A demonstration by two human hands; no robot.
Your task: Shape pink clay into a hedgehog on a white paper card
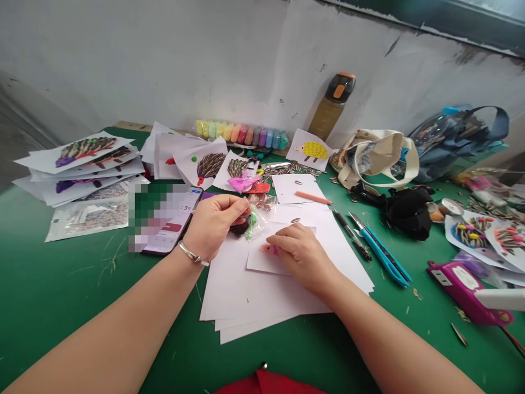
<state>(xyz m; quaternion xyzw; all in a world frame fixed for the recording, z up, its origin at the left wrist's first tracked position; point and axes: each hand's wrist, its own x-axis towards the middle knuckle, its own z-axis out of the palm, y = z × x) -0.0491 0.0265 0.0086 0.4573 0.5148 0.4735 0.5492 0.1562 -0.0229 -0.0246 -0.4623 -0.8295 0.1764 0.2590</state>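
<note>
My left hand (215, 224) is raised over the papers, thumb and fingers closed in a pinch; whatever is between them cannot be made out. Just behind its fingertips lie a dark lump (241, 226) and a clear plastic bag (255, 223) with bright green bits. My right hand (305, 254) rests on a small white card (262, 265), fingers bent and close together, and their tips hide what they press or hold. Beside those fingertips, a pink clay shape (268, 249) shows on the card. White sheets (246, 301) are stacked underneath.
A phone (174, 224) and stacked seed pictures (82, 169) lie left. Clay packs (241, 134) and a bottle (332, 106) stand by the wall. An orange clay tool (314, 197), a pen (351, 235), a blue cutter (381, 251) and a purple glue-gun-like device (467, 290) are right.
</note>
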